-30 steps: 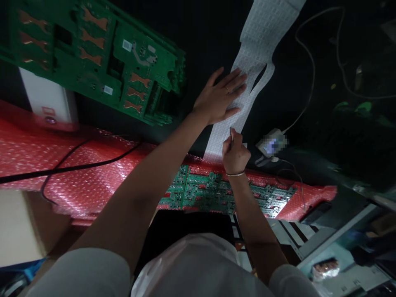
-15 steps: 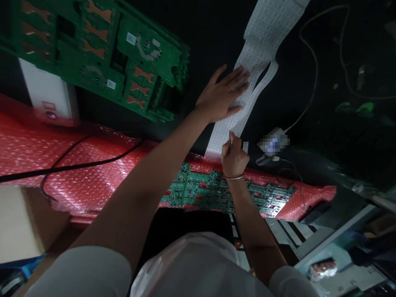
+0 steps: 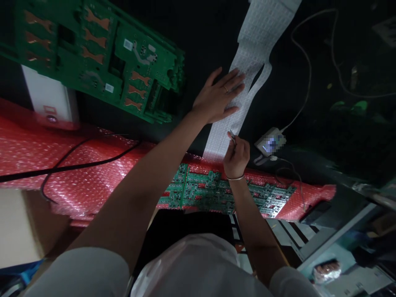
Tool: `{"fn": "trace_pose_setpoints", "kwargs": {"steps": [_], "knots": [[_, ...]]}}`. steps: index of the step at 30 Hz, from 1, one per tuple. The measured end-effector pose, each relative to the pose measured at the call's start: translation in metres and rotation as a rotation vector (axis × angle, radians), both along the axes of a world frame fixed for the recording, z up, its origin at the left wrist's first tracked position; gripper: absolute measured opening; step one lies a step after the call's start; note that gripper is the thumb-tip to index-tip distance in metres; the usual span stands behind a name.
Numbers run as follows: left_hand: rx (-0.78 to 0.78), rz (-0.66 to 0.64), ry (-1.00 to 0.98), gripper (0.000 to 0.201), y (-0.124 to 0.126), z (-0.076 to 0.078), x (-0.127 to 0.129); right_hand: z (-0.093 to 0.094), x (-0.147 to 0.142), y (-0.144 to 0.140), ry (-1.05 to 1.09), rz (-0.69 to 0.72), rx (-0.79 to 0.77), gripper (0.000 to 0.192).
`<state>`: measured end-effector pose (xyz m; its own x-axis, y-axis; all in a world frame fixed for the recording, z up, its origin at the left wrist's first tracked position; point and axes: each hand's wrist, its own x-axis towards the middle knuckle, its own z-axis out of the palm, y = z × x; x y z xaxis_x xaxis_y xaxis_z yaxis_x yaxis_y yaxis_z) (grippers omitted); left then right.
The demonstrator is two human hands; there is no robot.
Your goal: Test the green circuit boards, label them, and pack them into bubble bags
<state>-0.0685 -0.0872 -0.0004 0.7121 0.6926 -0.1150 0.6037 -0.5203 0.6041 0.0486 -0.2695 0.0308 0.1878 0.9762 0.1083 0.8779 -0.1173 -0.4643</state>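
My left hand (image 3: 218, 96) lies flat with fingers spread on a long white strip of small labels (image 3: 253, 49) that runs from the top right down to the red bubble wrap. Just below it, my right hand (image 3: 236, 154) is closed around thin tweezers (image 3: 232, 137) whose tip rests on the strip's lower part. A green circuit board panel (image 3: 216, 192) lies on the bubble wrap under my right wrist.
A stack of large green circuit boards (image 3: 102, 53) stands at the upper left beside a white box (image 3: 49, 99). Red bubble wrap (image 3: 77, 165) with a black cable (image 3: 77, 165) covers the left. A small white device (image 3: 269, 142) with a cord sits right of my hands.
My right hand has shifted slightly up and right along the strip, and the tweezers now tilt more to the left. My left hand stays pressed on the labels.
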Motion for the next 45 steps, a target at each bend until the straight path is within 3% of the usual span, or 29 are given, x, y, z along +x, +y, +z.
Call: {"fn": "trace_pose_setpoints", "kwargs": {"steps": [6, 14, 21, 27, 45], "knots": [[-0.045, 0.006, -0.001, 0.078, 0.000, 0.001, -0.001, -0.005, -0.002, 0.000, -0.145, 0.053, -0.067, 0.038], [-0.026, 0.003, -0.017, 0.070, 0.001, -0.001, 0.000, -0.007, 0.002, 0.005, -0.019, 0.037, -0.048, 0.034], [0.019, -0.011, -0.037, 0.067, -0.001, -0.003, -0.002, -0.002, 0.012, 0.015, 0.176, -0.153, -0.127, 0.031], [0.037, -0.011, 0.001, 0.066, 0.000, 0.001, -0.002, -0.011, 0.019, 0.029, 0.127, 0.037, -0.205, 0.022], [0.035, -0.014, -0.007, 0.067, 0.001, -0.004, -0.001, -0.008, 0.017, 0.036, -0.033, 0.159, -0.304, 0.017]]}}
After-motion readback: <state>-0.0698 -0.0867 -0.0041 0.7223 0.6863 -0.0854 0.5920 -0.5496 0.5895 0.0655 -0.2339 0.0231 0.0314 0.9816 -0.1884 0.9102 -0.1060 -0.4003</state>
